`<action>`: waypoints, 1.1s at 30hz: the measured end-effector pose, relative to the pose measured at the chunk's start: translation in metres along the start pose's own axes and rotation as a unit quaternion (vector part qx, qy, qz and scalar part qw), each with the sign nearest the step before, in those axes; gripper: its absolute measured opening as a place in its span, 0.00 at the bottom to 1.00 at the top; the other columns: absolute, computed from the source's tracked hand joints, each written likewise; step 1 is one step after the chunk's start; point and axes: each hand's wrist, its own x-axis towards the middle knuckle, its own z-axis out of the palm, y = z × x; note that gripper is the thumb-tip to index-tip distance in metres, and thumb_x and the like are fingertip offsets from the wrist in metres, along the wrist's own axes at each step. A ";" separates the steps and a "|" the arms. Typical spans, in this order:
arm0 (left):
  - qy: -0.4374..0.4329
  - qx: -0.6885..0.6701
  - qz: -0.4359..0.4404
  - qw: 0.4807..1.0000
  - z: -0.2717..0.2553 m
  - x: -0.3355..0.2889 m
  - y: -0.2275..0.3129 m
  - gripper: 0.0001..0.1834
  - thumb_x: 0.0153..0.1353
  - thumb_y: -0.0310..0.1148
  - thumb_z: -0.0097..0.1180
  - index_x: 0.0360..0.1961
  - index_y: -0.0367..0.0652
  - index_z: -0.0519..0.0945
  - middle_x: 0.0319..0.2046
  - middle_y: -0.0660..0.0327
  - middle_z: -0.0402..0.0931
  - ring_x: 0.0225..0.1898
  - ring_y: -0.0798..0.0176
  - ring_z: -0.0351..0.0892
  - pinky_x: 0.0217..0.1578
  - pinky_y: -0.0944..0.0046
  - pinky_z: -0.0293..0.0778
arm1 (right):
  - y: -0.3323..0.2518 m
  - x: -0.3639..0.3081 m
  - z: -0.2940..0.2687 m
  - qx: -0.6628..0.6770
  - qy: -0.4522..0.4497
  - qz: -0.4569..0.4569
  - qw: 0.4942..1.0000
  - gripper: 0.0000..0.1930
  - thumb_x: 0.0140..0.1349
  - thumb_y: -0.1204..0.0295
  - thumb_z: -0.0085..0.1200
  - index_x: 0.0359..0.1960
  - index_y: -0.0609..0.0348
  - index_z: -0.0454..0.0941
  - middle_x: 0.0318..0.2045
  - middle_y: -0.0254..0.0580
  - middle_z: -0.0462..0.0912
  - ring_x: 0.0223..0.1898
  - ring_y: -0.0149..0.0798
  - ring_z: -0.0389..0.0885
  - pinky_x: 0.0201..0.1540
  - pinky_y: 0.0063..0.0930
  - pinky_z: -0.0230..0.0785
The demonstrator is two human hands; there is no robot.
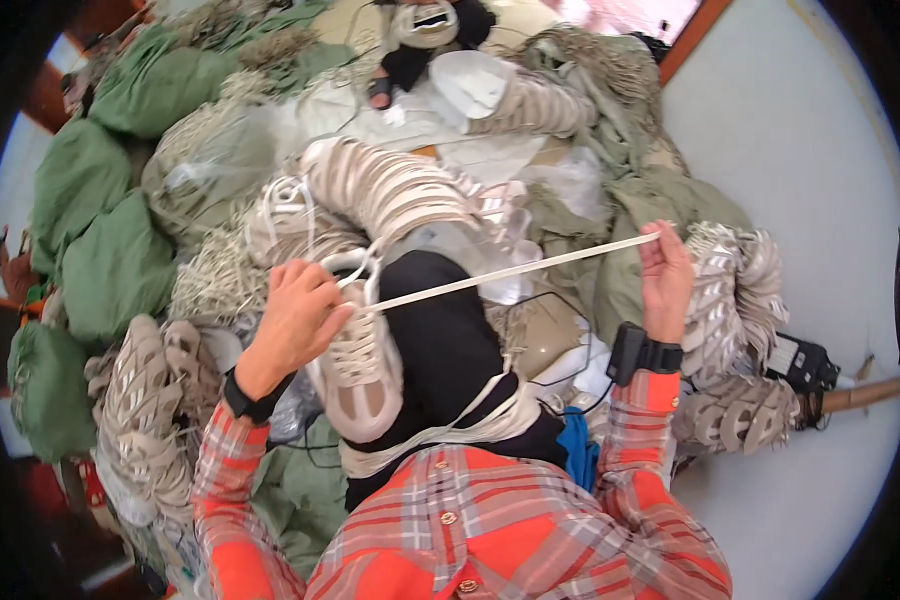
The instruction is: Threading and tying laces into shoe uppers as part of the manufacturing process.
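A beige shoe upper (360,375) with pale lacing lies toe toward me over my lap's left side. My left hand (305,315) is closed on its edge near the ankle opening. Off to the right, my right hand (667,275) pinches the far end of a cream shoelace (520,268). The lace runs taut and slanting from the upper's top eyelets to those fingertips. Another loop of lace stands up by the opening. Across my black trousers (425,290) lies a bundle of loose laces (470,425).
Ahead curves a long stack of nested shoe uppers (395,190). More uppers (155,400) are piled at left and others (735,290) at right. Green sacks (110,260) line the left side. A person's foot (380,92) shows at the far side. A pale wall (800,150) bounds the right.
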 end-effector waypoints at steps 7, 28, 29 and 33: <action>0.039 -0.014 0.082 0.996 0.022 0.041 0.050 0.11 0.50 0.34 0.60 0.34 0.44 0.76 0.31 0.61 0.72 0.41 0.56 0.68 0.44 0.57 0.61 | -0.022 -0.017 -0.010 0.010 0.010 0.049 0.999 0.11 0.61 0.71 0.53 0.40 0.68 0.74 0.36 0.52 0.81 0.38 0.44 0.82 0.40 0.33 0.79; -0.039 0.215 0.037 0.975 0.013 0.001 0.021 0.09 0.44 0.26 0.54 0.30 0.44 0.72 0.30 0.60 0.68 0.39 0.57 0.66 0.43 0.59 0.61 | 0.143 -0.148 0.170 -0.552 -0.416 -0.313 0.652 0.05 0.45 0.78 0.50 0.27 0.57 0.73 0.28 0.42 0.70 0.35 0.45 0.70 0.35 0.36 0.64; -0.039 0.215 0.037 0.975 0.012 -0.001 0.021 0.09 0.44 0.26 0.54 0.30 0.44 0.72 0.30 0.60 0.68 0.39 0.57 0.66 0.43 0.59 0.61 | 0.144 -0.150 0.171 -0.578 -0.412 -0.328 0.624 0.04 0.45 0.76 0.51 0.26 0.56 0.74 0.28 0.41 0.70 0.36 0.43 0.69 0.36 0.34 0.62; -0.065 0.201 0.037 0.977 0.002 -0.016 0.019 0.09 0.45 0.26 0.54 0.30 0.43 0.73 0.29 0.61 0.69 0.38 0.57 0.67 0.44 0.58 0.61 | 0.140 -0.148 0.176 -0.616 -0.416 -0.346 0.572 0.04 0.44 0.73 0.52 0.23 0.56 0.76 0.28 0.39 0.71 0.37 0.41 0.68 0.37 0.32 0.58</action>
